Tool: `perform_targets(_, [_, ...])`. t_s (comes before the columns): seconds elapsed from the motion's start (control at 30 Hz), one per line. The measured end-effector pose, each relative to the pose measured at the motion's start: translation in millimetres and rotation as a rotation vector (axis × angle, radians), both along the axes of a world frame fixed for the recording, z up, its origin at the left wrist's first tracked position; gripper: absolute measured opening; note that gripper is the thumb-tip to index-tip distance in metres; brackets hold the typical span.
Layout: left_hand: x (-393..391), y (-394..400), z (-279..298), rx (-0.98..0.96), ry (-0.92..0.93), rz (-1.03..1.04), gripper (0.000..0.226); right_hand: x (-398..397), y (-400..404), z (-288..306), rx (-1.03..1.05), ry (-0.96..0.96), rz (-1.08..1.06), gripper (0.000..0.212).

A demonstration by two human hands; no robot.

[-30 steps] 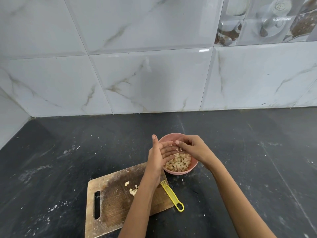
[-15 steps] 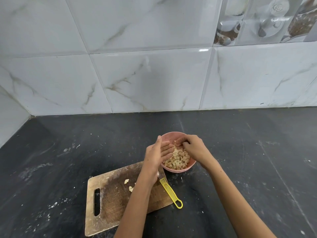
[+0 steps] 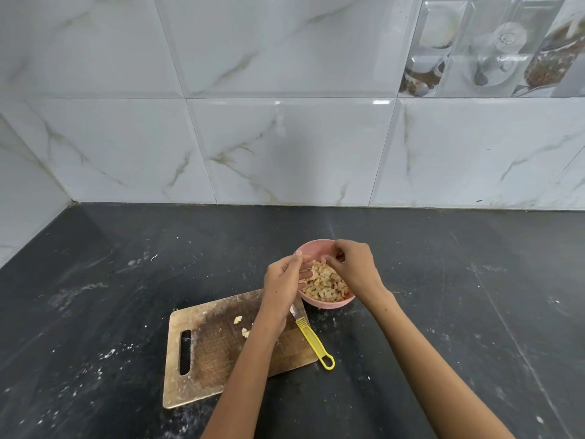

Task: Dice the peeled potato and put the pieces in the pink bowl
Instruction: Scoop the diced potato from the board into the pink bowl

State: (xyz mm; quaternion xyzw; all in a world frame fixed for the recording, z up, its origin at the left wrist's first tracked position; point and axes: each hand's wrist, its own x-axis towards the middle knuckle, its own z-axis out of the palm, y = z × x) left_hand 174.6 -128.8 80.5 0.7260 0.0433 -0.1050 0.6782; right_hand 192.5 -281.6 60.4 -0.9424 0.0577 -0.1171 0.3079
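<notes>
The pink bowl (image 3: 316, 248) stands on the black counter just beyond the wooden cutting board (image 3: 218, 346). It holds a heap of diced potato pieces (image 3: 326, 285). My left hand (image 3: 283, 280) hovers at the bowl's left rim, fingers loosely curled with a few pieces clinging to them. My right hand (image 3: 353, 269) is over the bowl's right side, its fingertips brushing near the left hand's fingers. Two small potato bits (image 3: 242, 326) lie on the board. A knife with a yellow handle (image 3: 313, 342) rests across the board's right edge, its blade partly hidden under my left wrist.
The black counter (image 3: 474, 296) is dusted with white specks. A marble-tiled wall (image 3: 285, 147) rises behind, meeting a side wall at the left corner.
Both hands have dropped lower over the bowl. The left hand has turned from an upright open palm to curled fingers at the rim, and more pieces lie in the bowl.
</notes>
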Motion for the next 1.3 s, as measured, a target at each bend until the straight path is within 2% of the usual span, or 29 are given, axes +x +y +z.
perform_targets(0.07, [-5,4,-1,-0.015,-0.002,0.002,0.032,-1,3,2,0.007,0.026,0.045,0.01])
perform_targets(0.17, [-11,9,-1,-0.03,-0.006,0.013,0.032,-3,5,5,-0.036,0.165,0.138,0.021])
perform_targets(0.23, [-15,11,-3,-0.041,-0.008,0.024,0.032,-8,5,7,-0.04,0.095,0.112,0.022])
perform_targets(0.33, [-19,15,-5,-0.049,-0.002,0.023,0.031,-12,7,8,0.008,-0.064,-0.013,0.013])
perform_targets(0.4, [-21,18,-6,-0.059,-0.005,0.029,0.03,-9,10,6,0.047,-0.006,-0.013,0.007])
perform_targets(0.47, [-23,21,-7,-0.059,-0.012,0.042,0.029,-6,12,4,0.112,0.105,-0.001,0.015])
perform_targets(0.57, [-26,28,-9,-0.058,-0.013,0.057,0.029,-9,13,3,0.141,0.017,-0.07,0.026])
perform_targets(0.63, [-28,32,-10,-0.057,-0.005,0.056,0.03,-11,14,4,0.097,-0.037,-0.076,0.022])
perform_targets(0.7, [-30,39,-10,-0.046,-0.005,0.071,0.03,-13,18,5,0.112,0.022,-0.038,0.012])
perform_targets(0.77, [-33,51,-12,-0.027,-0.012,0.106,0.029,-15,26,4,0.287,0.1,-0.049,0.018])
perform_targets(0.83, [-38,69,-17,0.004,-0.027,0.152,0.026,-24,44,7,0.722,0.176,-0.024,0.018])
perform_targets(0.87, [-41,78,-20,0.031,-0.041,0.17,0.023,-29,55,9,0.949,0.228,0.019,0.026])
perform_targets(0.9, [-44,89,-23,0.08,-0.061,0.184,0.02,-34,68,7,1.116,0.274,0.081,0.033])
perform_targets(0.93, [-46,98,-27,0.152,-0.085,0.188,0.018,-38,77,5,1.159,0.297,0.142,0.038])
perform_targets(1.03, [-50,122,-39,0.391,-0.133,0.207,0.022,-44,99,-4,0.883,0.294,0.301,0.032])
perform_targets(1.13, [-53,135,-48,0.491,-0.076,0.175,0.036,-44,109,-16,0.475,0.195,0.292,0.013])
perform_targets(1.2, [-53,136,-54,0.537,-0.031,0.119,0.046,-41,110,-21,0.262,0.149,0.28,0.011])
perform_targets(1.3, [-51,133,-62,0.619,-0.008,0.066,0.052,-37,103,-26,0.052,0.333,0.343,0.013])
